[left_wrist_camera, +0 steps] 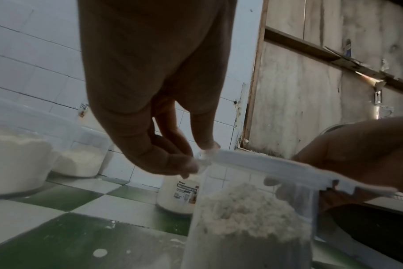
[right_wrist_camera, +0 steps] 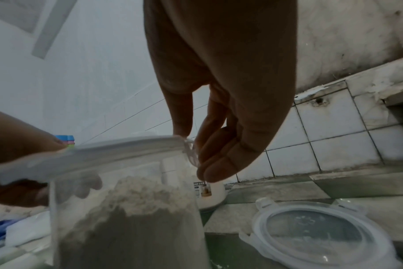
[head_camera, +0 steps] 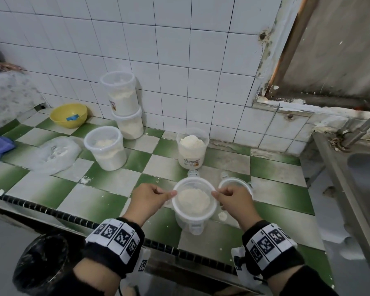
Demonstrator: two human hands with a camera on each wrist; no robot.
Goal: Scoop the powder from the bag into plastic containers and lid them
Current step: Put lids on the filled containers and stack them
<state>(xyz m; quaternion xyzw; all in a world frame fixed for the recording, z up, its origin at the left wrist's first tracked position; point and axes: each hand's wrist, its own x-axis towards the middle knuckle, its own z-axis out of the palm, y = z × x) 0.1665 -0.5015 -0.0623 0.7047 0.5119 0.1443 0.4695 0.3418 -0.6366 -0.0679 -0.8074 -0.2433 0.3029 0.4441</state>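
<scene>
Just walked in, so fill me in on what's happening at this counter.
A person is packing white powder into clear plastic containers on the green-and-white tiled counter. The left hand and right hand pinch opposite side clips of a lid on the front container, which is partly filled. Another lid lies beside it. Behind stand an open, heaped container, three lidded ones, the powder bag and a yellow bowl.

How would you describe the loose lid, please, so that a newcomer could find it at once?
Start at the green-and-white tiled counter and go to its near edge, where both hands hold a tub of powder. The lid lies flat just right of that tub, behind the right hand: a clear round disc with clip tabs, sitting on no tub.
</scene>
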